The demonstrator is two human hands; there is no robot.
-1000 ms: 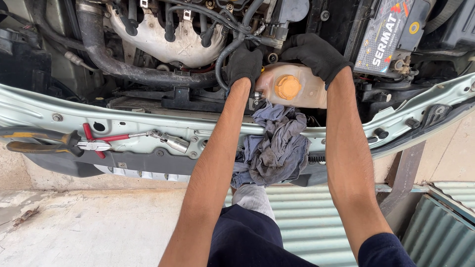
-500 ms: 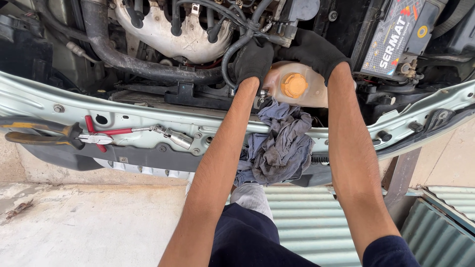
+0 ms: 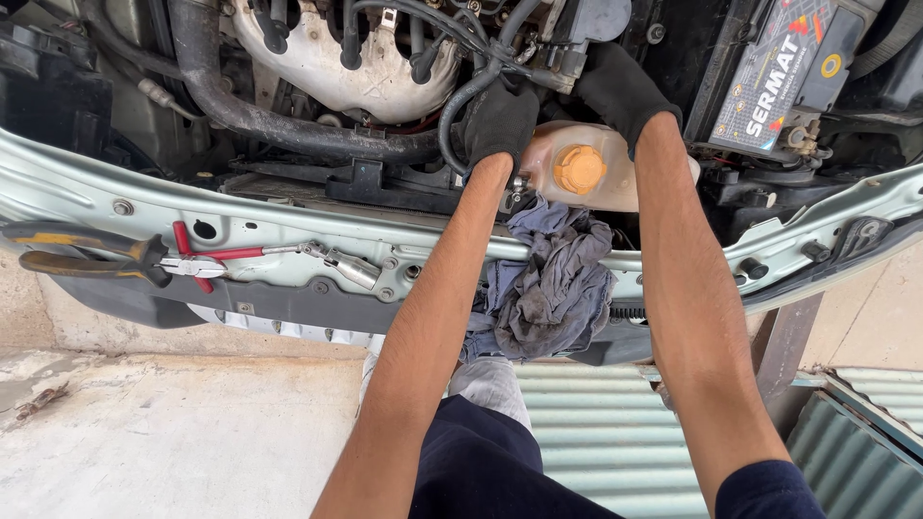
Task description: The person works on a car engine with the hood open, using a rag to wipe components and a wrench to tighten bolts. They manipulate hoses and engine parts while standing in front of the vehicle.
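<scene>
Both hands gloved in black, deep in the engine bay. Our left hand sits at the near-left corner of the coolant reservoir, fingers curled down around a black hose that loops up beside it — whether they actually pinch the hose or just rest on it we cannot tell. Our right hand is behind the reservoir's top edge, fingers bent over and hidden past the knuckles, so grip unclear. The reservoir itself is a cloudy, stained plastic tank just behind the front crossmember, between the two forearms, its orange cap screwed on and facing up.

To work this well we judge: keep the tank level so nothing spills past the cap, steady it with the right hand while the left deals with the hose end, and pull straight along the hose, not sideways, to spare the plastic neck. The grey rag draped over the crossmember lies right below — handy for drips.

Labels: the battery upper right is a black box with a dark top sticker carrying white lettering, small red and orange patches and a yellow ring mark. Left on the crossmember lie yellow-handled pliers and a red-handled ratchet.
</scene>
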